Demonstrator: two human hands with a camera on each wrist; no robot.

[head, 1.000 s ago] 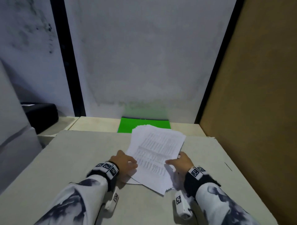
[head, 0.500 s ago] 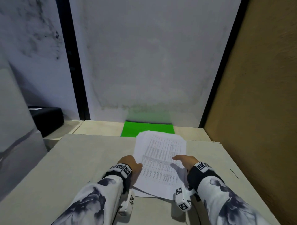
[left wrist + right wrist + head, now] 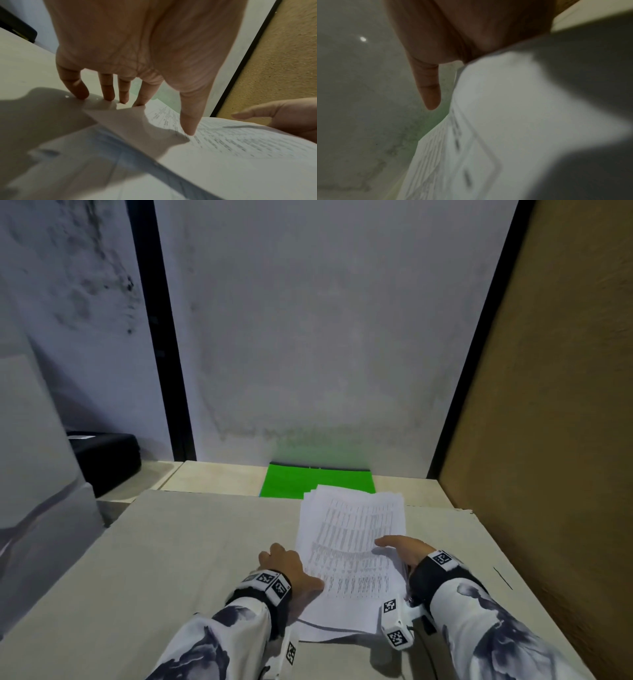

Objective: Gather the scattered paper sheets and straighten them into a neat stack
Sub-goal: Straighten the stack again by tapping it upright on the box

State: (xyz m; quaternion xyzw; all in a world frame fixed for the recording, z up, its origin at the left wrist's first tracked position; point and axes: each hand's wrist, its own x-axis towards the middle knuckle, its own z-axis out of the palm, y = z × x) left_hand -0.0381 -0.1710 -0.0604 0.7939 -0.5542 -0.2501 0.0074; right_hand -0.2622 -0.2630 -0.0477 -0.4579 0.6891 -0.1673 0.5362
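At the far left a black box (image 3: 109,455) is sitting half hidden behind a grey panel (image 3: 37,474), and the left hand (image 3: 287,566) is resting on the table (image 3: 171,559) with its 4 fingers (image 3: 108,88) straight, tips down at the left edge of the paper sheets (image 3: 352,549), the thumb lying on the print. The sheets are lying loosely fanned in the middle of the table, their far corners covering part of a green folder (image 3: 291,482). The right hand (image 3: 404,549) is gripping their right edge, thumb on top, its other fingers hidden under the paper, and the right wrist view is too blurred to show more.

Printed paper sheets (image 3: 352,546), loose pile on table, far edges fanned.
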